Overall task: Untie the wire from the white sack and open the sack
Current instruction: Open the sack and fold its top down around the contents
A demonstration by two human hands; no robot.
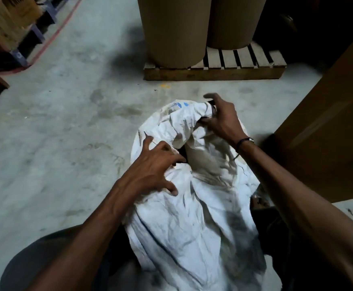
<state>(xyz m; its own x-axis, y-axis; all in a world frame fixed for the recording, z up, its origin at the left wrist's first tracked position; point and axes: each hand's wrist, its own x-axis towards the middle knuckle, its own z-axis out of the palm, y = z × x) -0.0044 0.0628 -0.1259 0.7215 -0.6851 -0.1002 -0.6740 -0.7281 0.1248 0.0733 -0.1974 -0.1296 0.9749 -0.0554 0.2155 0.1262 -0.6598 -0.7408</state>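
A crumpled white sack stands on the concrete floor right in front of me, its mouth partly parted with a dark gap near the middle. My left hand grips the near-left edge of the sack's mouth, and a thin wire sticks up past its fingers. My right hand pinches the far-right fold of the sack's top, its fingers curled over the cloth. A dark band sits on my right wrist.
A wooden pallet carrying two tall brown cardboard drums stands just beyond the sack. A large brown carton rises at the right. Shelving with boxes lines the far left behind a red floor line.
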